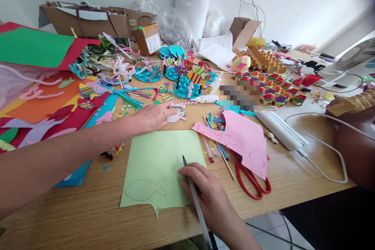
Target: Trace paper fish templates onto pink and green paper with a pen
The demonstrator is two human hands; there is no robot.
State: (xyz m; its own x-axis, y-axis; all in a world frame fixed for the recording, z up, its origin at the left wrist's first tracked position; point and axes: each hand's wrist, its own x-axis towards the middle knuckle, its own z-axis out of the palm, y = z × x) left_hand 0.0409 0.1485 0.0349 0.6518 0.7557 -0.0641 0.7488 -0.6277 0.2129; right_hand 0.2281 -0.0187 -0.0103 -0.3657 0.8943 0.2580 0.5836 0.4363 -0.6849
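My right hand [209, 199] is closed round a clear-barrelled ballpoint pen [197, 203], over the right side of a light green paper sheet [166, 152]. A fish outline is drawn at the sheet's lower left, and its near edge is cut unevenly. Beyond the sheet's far edge, my left hand [154, 116] reaches across with its fingertips closed at a grey-white paper fish cutout [175, 116]. The thumb of that hand is hidden. Right of the green sheet, pink paper [246, 140] with pencilled fish shapes partly covers red-handled scissors [253, 183].
Coloured paper sheets [35, 47] are stacked at the left. Pipe cleaners, decorated fish and blue discs [149, 73] fill the middle back. A white power strip [281, 129] with a cable lies at right, near another person's arm [354, 140]. Cardboard boxes [88, 19] stand behind.
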